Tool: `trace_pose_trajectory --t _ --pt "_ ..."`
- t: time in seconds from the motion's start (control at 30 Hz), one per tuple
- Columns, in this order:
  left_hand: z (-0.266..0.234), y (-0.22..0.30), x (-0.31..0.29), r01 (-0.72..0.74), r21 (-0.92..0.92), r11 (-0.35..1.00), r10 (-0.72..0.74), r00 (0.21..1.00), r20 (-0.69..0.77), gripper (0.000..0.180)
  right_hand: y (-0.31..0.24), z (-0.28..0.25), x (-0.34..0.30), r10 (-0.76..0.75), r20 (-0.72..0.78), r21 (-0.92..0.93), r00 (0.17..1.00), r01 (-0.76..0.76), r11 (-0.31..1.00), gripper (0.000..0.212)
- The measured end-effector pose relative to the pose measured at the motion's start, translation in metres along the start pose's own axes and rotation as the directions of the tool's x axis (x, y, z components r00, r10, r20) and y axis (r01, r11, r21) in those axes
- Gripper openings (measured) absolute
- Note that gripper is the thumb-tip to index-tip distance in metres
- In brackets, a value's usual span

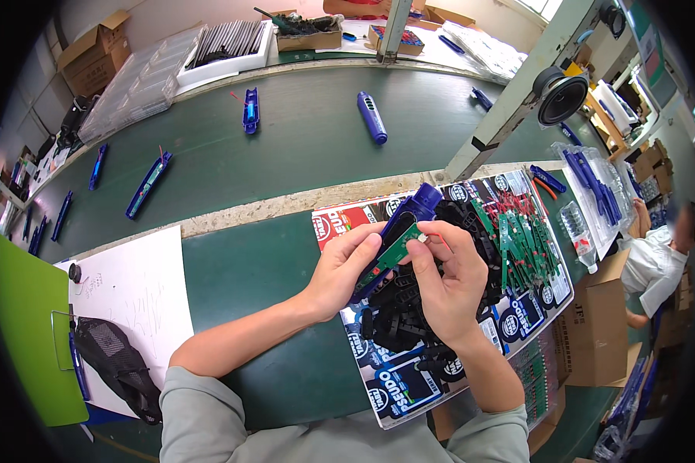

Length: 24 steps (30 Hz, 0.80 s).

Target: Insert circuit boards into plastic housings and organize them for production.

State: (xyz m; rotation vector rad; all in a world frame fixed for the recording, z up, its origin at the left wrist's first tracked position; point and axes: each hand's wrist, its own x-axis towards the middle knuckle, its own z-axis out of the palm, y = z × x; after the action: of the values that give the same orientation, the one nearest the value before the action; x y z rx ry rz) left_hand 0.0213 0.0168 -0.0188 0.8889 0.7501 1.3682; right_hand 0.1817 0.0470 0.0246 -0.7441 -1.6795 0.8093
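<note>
While the left hand [340, 266] wraps one blue casing [421, 202], the right hand [452, 285] pinches one green circuit board [394, 253] near its upper end. Both are held over the printed sheet [390, 386], in front of the person.

Counts: two hands, one casing, one board in work. On the green belt [309, 154], six blue shells [371, 117] stand clearly separate left of the post [511, 112]; more bunch at the far left, can't count those. One pile of green boards with red wires [521, 243], one pile of black plastic parts [401, 297]; both too tangled to count, side by side on the sheet. One clear bottle [578, 229] lying just right of the sheet. One black round speaker [561, 98] by the post. One black mesh bag [117, 359] at left, on the white paper [143, 282].

Grip, left: fingers curled round the casing, thumb on top, no gap, clamped on it. Casing tilted, upper end pointing away and to the right.

Grip, right: thumb and forefinger together on the board, clamped at its edge. Board lies lengthwise along the casing, right over it; can't tell whether it's seated inside or just held against it.
</note>
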Motion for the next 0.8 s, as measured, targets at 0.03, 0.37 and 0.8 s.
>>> trace_pose_trajectory --t 0.03,0.37,0.8 --pt "0.0 0.0 0.0 0.0 0.0 1.0 0.0 1.0 0.001 0.038 0.0 0.0 0.0 -0.005 0.001 0.002 1.0 0.005 1.0 0.021" --pt "0.0 -0.002 0.001 -0.006 0.003 1.0 0.006 1.0 -0.011 0.037 -0.003 -0.002 0.002 -0.018 0.023 0.0 1.0 0.018 1.0 0.02" --pt "0.004 0.001 -0.002 -0.145 0.137 0.98 0.14 0.989 0.048 0.038 0.004 0.01 0.014 -0.193 0.006 -0.456 0.981 0.174 0.873 0.049"
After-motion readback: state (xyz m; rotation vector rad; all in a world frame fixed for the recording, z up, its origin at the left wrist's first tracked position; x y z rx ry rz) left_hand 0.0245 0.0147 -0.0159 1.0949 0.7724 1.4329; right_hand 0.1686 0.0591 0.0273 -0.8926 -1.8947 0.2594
